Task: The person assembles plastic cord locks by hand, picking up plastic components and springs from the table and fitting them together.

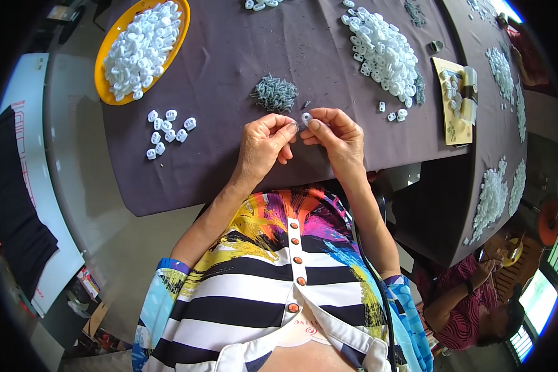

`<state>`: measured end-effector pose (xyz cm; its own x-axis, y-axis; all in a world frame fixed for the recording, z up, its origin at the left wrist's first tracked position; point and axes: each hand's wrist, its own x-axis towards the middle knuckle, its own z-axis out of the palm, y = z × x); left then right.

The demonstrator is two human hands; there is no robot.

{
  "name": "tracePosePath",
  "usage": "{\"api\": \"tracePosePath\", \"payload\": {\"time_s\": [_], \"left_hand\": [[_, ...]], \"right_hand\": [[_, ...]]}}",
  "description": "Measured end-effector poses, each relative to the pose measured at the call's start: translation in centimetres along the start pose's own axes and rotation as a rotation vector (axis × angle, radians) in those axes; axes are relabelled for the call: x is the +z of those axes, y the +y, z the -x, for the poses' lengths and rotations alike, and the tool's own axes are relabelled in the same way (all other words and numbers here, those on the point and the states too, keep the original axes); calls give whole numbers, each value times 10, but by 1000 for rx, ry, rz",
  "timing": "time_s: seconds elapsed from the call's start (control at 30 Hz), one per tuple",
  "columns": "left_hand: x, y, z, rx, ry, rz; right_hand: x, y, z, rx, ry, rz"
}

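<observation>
My right hand (336,137) is closed in a pinch on a small white plastic piece (307,116) with a hole in it. Close beside it, my left hand (268,141) has its thumb and forefinger pressed together at the edge of that piece. What sits between my left fingertips is too small to make out. Just beyond both hands lies a heap of small grey spring-like parts (274,94). Several white plastic pieces (169,128) are scattered on the cloth to the left of my left hand.
A yellow oval tray (101,79) at the far left is heaped with white pieces. Another pile of white pieces (384,53) spreads at the right, near a yellow card (449,118). Brown cloth (186,177) covers the table. Other people (461,304) sit at the right.
</observation>
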<state>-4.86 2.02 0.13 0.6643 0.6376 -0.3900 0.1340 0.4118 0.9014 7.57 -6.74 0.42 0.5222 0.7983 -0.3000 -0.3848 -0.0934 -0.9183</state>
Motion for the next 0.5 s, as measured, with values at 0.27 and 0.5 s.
{"api": "tracePosePath", "payload": {"time_s": [0.27,0.5], "left_hand": [[2,1,-1,-17,10,21],[1,0,-1,-11,19,1]], "right_hand": [[-1,1,0,-41,-11,4],[2,0,0,-44,8,50]]}}
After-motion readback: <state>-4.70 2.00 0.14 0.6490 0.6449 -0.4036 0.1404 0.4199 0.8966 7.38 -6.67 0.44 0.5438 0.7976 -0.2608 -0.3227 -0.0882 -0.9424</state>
